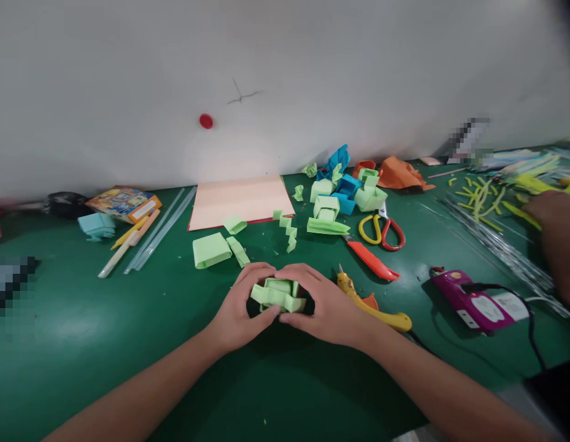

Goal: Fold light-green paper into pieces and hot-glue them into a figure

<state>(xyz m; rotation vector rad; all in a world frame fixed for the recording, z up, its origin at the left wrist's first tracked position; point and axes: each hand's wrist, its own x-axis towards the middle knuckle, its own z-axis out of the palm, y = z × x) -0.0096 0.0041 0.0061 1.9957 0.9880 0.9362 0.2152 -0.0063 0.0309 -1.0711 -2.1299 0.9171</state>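
Between my two hands is a light green folded paper piece (278, 296) with strip-like bands on its top. My left hand (241, 307) curls round its left side, thumb at the near edge. From the right, my right hand (324, 307) wraps it the same way, the fingertips of both hands nearly meeting. Just beyond lie a green folded paper box (211, 250), a small green folded strip (237, 251) and a zigzag green paper strip (288, 231). To the right of my right hand rests a yellow glue gun (374, 307).
A red utility knife (373, 261) and scissors (381, 232) lie beyond the glue gun. A purple power strip (473, 301) with cables sits right. Pink paper (241, 199) lies against the wall. Another person's hand (558, 233) is at the far right, by yellow strips (482, 202).
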